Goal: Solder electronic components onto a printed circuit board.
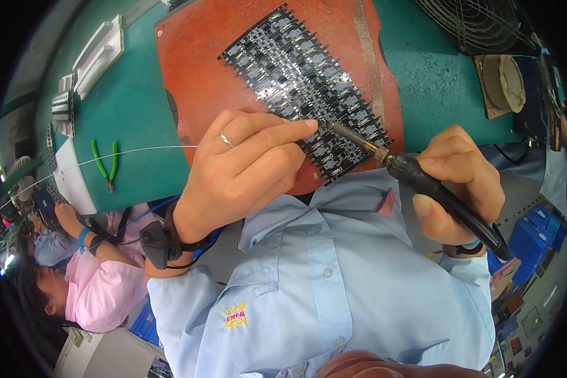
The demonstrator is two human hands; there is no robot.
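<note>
A dark circuit board panel (290, 60), crowded with small parts, lies slantwise on a red mat (201, 82). Over its near part, my left hand (246, 157) is closed on a thin solder wire (151, 148), which trails off to the left. The wire's working end is hidden by my fingers. My right hand (469, 179) grips the black handle of a soldering iron (438, 192). The iron's tip points left and meets the panel area just beside my left index fingertip; whether it touches the board I cannot tell.
Green-handled cutters (113, 165) lie on the green table (138, 113) left of the mat. A black fan (479, 25) stands at the far right, near a round tan container (509, 83). White holders (99, 53) sit far left. A co-worker in a pink sleeve (104, 293) works at left.
</note>
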